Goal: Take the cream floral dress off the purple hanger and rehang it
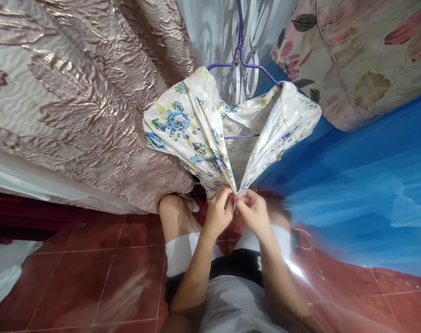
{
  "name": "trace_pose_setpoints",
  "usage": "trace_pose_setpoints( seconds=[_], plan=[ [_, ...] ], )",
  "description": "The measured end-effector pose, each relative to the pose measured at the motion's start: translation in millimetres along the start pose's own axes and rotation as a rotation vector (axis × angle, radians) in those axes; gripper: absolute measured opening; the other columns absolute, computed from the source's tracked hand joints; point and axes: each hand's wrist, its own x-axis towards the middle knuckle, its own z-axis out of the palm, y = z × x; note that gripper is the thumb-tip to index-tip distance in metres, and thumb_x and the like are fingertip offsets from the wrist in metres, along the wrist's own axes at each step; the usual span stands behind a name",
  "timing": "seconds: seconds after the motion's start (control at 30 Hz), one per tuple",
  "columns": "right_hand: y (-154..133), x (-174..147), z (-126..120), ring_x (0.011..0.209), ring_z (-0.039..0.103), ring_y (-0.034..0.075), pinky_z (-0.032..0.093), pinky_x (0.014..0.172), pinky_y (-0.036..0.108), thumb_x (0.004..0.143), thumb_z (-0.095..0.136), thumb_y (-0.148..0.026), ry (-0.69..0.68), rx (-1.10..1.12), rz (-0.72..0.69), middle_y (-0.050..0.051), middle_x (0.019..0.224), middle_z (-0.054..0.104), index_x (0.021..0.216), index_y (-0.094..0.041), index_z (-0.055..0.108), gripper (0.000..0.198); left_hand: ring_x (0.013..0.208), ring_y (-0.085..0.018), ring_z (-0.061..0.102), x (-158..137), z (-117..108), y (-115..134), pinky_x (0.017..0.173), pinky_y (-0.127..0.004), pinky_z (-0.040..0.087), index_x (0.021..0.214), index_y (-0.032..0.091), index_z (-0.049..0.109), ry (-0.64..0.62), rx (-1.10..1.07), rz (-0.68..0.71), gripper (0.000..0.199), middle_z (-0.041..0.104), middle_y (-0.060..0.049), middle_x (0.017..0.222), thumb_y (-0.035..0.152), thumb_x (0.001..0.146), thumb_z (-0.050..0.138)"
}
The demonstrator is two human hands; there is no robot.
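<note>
Red tiled floor [71,280] below, and two bare hands meet on a white cloth garment with blue and green flowers [193,125]!
Up it hangs, right in front of the person, on a purple wire hanger [240,53], its neckline falling in a deep V; down at the point, the left hand [220,210] pinches one edge, fingers closed on the cloth; the right hand [254,210] grips just beside it, thumb and finger together, the detail between them too small to tell; shiny pink-and-cream embossed fabric [92,101] drapes to the left; a bright blue smooth surface [356,185] fills the right.
</note>
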Motion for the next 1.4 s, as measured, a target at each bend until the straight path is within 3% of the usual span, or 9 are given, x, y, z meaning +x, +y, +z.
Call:
trace_pose_setpoints(
  seconds=[0.33, 0.5, 0.67, 0.83, 0.97, 1.07, 1.13, 1.23, 1.4],
  plan=[
    [-36.0, 3.5, 5.2, 0.033, 0.038, 0.007, 0.029, 0.035, 0.02, 0.079, 0.067, -0.034, -0.062, 0.125, 0.002, -0.004, 0.043, 0.055, 0.067, -0.016, 0.069, 0.022, 0.083, -0.02, 0.062, -3.3, 7.4, 10.5, 0.078, -0.029, 0.048, 0.1, 0.022, 0.054, 0.085, -0.073, -0.07, 0.01, 0.061, -0.004, 0.089, 0.015, 0.1, 0.046],
    [-89.1, 42.3, 15.0, 0.033, 0.035, 0.006, 0.027, 0.034, 0.02, 0.083, 0.07, -0.033, -0.091, 0.183, -0.194, -0.006, 0.044, 0.053, 0.071, -0.016, 0.07, 0.021, 0.087, -0.022, 0.061, -3.6, 15.7, 6.1, 0.082, -0.032, 0.048, 0.103, 0.02, 0.055, 0.094, -0.059, -0.045, 0.011, 0.062, -0.007, 0.093, 0.019, 0.101, 0.045],
    [-140.4, 106.9, 26.0, 0.043, 0.046, 0.005, 0.033, 0.041, 0.017, 0.092, 0.067, -0.038, -0.063, 0.112, -0.436, -0.004, 0.055, 0.056, 0.07, -0.016, 0.065, 0.032, 0.084, -0.02, 0.059, -1.1, 35.6, -10.7, 0.08, -0.03, 0.048, 0.101, 0.02, 0.054, 0.082, -0.069, -0.065, 0.009, 0.06, -0.005, 0.089, 0.02, 0.101, 0.045],
    [-153.1, 128.5, 31.6, 0.049, 0.054, 0.006, 0.034, 0.046, 0.017, 0.099, 0.056, -0.051, -0.037, 0.051, -0.541, -0.004, 0.058, 0.051, 0.074, -0.016, 0.061, 0.043, 0.086, -0.021, 0.061, -5.7, 45.2, -21.7, 0.081, -0.032, 0.05, 0.102, 0.021, 0.055, 0.093, -0.117, -0.104, 0.007, 0.062, -0.005, 0.091, 0.023, 0.102, 0.049],
    [-138.7, 113.5, 27.4, 0.046, 0.049, 0.007, 0.034, 0.043, 0.018, 0.098, 0.058, -0.051, -0.017, 0.059, -0.539, -0.005, 0.054, 0.048, 0.078, -0.019, 0.061, 0.038, 0.089, -0.02, 0.064, 9.7, 18.4, -11.5, 0.081, -0.03, 0.051, 0.098, 0.02, 0.061, 0.109, -0.134, -0.039, 0.013, 0.065, -0.005, 0.093, 0.028, 0.103, 0.053],
    [-130.9, 101.6, 23.9, 0.047, 0.049, 0.008, 0.035, 0.043, 0.019, 0.098, 0.059, -0.05, -0.013, 0.062, -0.531, -0.005, 0.054, 0.047, 0.078, -0.021, 0.061, 0.036, 0.098, -0.021, 0.064, 49.3, -18.9, 15.5, 0.088, -0.033, 0.051, 0.098, 0.02, 0.067, 0.316, -0.07, 0.208, 0.015, 0.067, -0.006, 0.098, 0.029, 0.103, 0.057],
    [-130.3, 96.0, 23.2, 0.048, 0.05, 0.008, 0.036, 0.045, 0.02, 0.097, 0.059, -0.05, -0.023, 0.057, -0.537, -0.005, 0.054, 0.047, 0.078, -0.021, 0.061, 0.035, 0.096, -0.021, 0.066, 85.8, -44.2, 37.5, 0.085, -0.034, 0.053, 0.115, 0.022, 0.067, 0.362, -0.04, 0.339, 0.02, 0.067, -0.006, 0.101, 0.033, 0.105, 0.054],
    [-133.8, 90.7, 22.8, 0.051, 0.052, 0.008, 0.037, 0.048, 0.019, 0.098, 0.058, -0.046, -0.028, 0.048, -0.554, -0.005, 0.056, 0.047, 0.077, -0.02, 0.06, 0.033, 0.085, -0.019, 0.067, 140.4, -72.8, 60.9, 0.08, -0.034, 0.054, 0.131, 0.024, 0.061, 0.243, -0.04, 0.396, 0.032, 0.065, -0.004, 0.093, 0.042, 0.104, 0.056],
    [-140.3, 90.3, 20.5, 0.055, 0.054, 0.009, 0.038, 0.051, 0.02, 0.098, 0.058, -0.044, -0.011, 0.042, -0.579, -0.004, 0.058, 0.047, 0.074, -0.02, 0.058, 0.033, 0.079, -0.021, 0.069, 185.8, -84.2, 68.1, 0.077, -0.033, 0.056, 0.097, 0.021, 0.066, 0.154, 0.049, 0.409, 0.029, 0.064, -0.001, 0.077, 0.049, 0.093, 0.073]
  ],
)
